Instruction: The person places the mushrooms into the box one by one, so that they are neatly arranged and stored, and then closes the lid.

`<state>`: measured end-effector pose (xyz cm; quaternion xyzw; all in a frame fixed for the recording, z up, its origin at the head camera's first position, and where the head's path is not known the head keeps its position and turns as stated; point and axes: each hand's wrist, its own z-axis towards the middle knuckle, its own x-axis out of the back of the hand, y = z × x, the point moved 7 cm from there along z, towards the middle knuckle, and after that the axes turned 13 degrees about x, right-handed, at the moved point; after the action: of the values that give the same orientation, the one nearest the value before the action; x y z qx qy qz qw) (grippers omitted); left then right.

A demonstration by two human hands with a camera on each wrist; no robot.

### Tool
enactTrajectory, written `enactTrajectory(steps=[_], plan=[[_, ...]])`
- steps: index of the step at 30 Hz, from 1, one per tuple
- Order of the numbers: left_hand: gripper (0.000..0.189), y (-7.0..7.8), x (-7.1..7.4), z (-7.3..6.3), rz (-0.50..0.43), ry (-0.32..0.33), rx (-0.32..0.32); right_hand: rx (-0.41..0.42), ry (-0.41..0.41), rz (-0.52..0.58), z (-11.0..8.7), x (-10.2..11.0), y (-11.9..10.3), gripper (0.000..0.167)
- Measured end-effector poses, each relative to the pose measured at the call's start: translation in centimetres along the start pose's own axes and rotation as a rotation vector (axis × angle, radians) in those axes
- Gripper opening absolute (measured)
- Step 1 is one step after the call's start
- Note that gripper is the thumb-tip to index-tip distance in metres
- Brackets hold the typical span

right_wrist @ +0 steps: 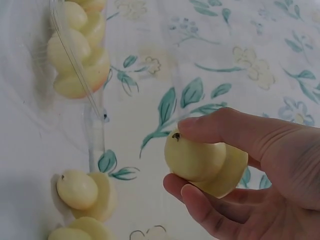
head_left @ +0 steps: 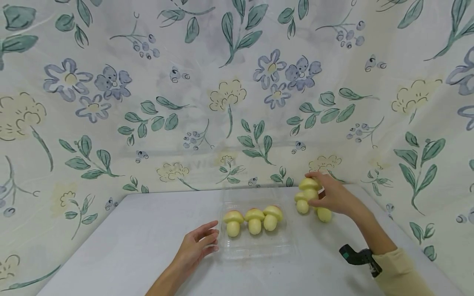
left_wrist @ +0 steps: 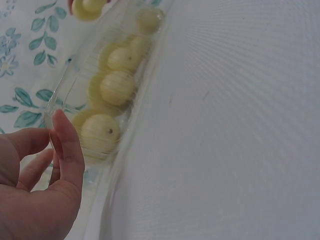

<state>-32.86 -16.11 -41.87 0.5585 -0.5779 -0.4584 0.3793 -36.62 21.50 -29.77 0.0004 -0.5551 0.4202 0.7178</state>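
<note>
— What shapes and surfaces does the work show?

— The right hand [head_left: 331, 195] holds a mushroom-shaped piece [right_wrist: 195, 157], smooth and pale yellow, with a domed cap, a rounded stem and a small dark spot at the stem's end. Thumb and fingers pinch it from opposite sides, raised above the table [head_left: 129, 242], to the right of a clear, thin plastic tray [head_left: 255, 248]

— And the left hand [head_left: 196, 246]?

— Its bent fingers and thumb come up to the tray's left edge; whether they pinch that glossy rim cannot be told

— What lies around them?

— Three pieces in the tray [head_left: 254, 222] form a row, caps toward the far side and faintly reddish on top. Two loose pieces [head_left: 302, 206] rest on the table near the right hand, which partly hides them in the head view. A black wrist mount [head_left: 355, 255] juts out beside the tan sleeve [head_left: 401, 271]

— Where are the edges and the room?

— The table's far edge meets a floral cloth [head_left: 177, 53] just behind the tray. The right edge slants past the right forearm. White surface spreads broadly left of the left hand, and bare plastic shows before and behind the row
</note>
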Motion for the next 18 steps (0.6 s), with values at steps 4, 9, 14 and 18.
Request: enactTrajectory(steps=[4, 9, 14, 18], plan=[[0.055, 0.1, 0.0, 0.0, 0.001, -0.001, 0.000, 0.017, -0.002, 0.004, 0.1, -0.4, -0.6, 0.072], [0.055, 0.1, 0.0, 0.0, 0.001, -0.011, -0.008, 0.028, -0.003, 0.013, 0.2, -0.8, -1.3, 0.072], [0.054, 0.0, 0.0, 0.0, -0.005, -0.009, 0.002, 0.068, -0.010, 0.004, 0.4, -1.4, -1.9, 0.072], [0.053, 0.0, 0.1, 0.0, 0.001, -0.001, 0.001, 0.095, -0.023, 0.006, 0.6, -2.1, -2.3, 0.072]])
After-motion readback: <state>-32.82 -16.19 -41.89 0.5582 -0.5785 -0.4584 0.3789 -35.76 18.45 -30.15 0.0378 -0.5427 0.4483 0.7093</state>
